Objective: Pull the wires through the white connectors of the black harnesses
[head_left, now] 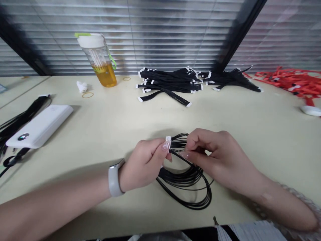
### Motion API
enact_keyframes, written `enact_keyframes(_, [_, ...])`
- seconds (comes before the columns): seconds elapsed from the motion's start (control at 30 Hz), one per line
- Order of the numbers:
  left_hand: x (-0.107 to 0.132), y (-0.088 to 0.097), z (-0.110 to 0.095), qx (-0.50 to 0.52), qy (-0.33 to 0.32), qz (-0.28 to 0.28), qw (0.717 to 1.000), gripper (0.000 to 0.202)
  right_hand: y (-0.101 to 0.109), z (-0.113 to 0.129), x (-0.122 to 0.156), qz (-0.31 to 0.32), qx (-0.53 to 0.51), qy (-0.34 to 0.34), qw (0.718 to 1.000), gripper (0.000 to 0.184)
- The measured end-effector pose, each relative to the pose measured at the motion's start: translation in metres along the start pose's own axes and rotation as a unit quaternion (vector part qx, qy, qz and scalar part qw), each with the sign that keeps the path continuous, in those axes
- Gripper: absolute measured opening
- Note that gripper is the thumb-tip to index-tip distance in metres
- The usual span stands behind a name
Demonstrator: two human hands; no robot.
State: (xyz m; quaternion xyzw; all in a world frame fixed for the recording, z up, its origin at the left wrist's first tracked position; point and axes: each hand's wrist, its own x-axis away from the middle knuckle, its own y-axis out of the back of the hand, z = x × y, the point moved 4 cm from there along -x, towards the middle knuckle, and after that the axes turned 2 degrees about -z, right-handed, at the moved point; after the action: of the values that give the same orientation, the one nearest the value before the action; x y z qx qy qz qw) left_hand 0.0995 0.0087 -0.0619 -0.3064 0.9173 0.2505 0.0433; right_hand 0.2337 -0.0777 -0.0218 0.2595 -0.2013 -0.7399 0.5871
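Note:
My left hand (pixel 147 160) pinches a small white connector (pixel 168 138) between thumb and fingers. Thin black wires (pixel 185 177) run out of the connector to the right and loop down over the table below both hands. Just right of the connector, the thumb and forefinger of my right hand (pixel 208 150) are pressed together at the black wires. Which single wire sits between those fingertips is too small to make out. Part of the wire bundle is hidden behind my left hand.
Black cables with white connectors (pixel 170 80) lie piled at the back, with red cables (pixel 291 80) at the far right. A bottle of amber liquid (pixel 105 73) stands by the blinds. A white power bank (pixel 41 125) lies at left, near more black cables (pixel 25 112).

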Motion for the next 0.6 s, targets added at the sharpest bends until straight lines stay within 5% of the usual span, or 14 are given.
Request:
enact_keyframes(0.4, [-0.0027, -0.0011, -0.0018, -0.025, -0.015, 0.008, 1.000, 0.042, -0.0031, -0.0004, 0.0000, 0.051, -0.068, -0.038, 0.996, 0.012])
enact_keyframes(0.6, [-0.0018, -0.0014, -0.0014, -0.033, -0.013, 0.010, 0.999, 0.041, -0.0010, 0.0015, 0.0018, 0.057, -0.019, -0.004, 0.998, 0.011])
